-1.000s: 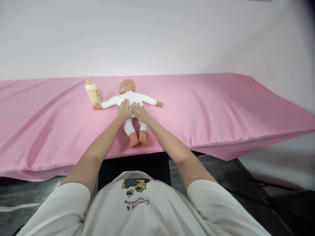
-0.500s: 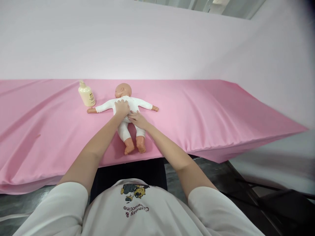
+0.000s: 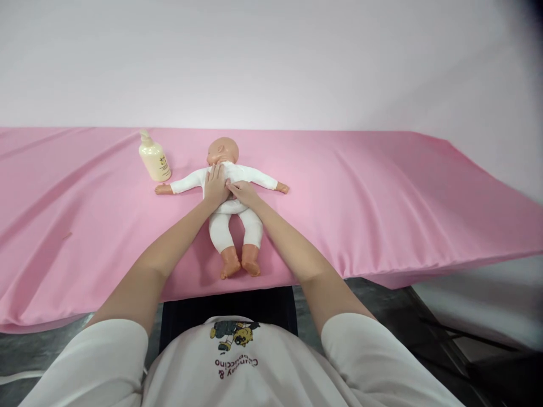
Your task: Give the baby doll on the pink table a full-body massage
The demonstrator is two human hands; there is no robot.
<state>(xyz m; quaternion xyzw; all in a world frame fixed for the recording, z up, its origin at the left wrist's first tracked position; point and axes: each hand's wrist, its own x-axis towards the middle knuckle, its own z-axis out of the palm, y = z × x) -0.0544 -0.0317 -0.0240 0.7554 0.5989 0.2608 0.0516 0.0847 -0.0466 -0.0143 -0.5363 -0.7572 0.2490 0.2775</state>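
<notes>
A baby doll (image 3: 231,204) in a white suit lies stretched out on the pink cloth, its arms spread and its head turned to the left. My left hand (image 3: 216,185) rests flat on the left side of the doll's back, fingers pointing toward its head. Beside it, my right hand (image 3: 245,193) lies on the right side of the back, with its fingers directed left and their tips close to my left hand. Neither hand grips the doll. Parts of the doll's back are hidden under both hands.
A cream pump bottle (image 3: 155,160) stands left of the doll, near its outstretched hand. The pink cloth (image 3: 360,209) covers the table, with a pale wall (image 3: 271,68) behind it. Black metal legs (image 3: 441,333) show at the lower right.
The fingers of my left hand have straightened from a bent shape to lie flat on the doll's back. My right hand has shifted slightly up the back. The camera view has moved a little.
</notes>
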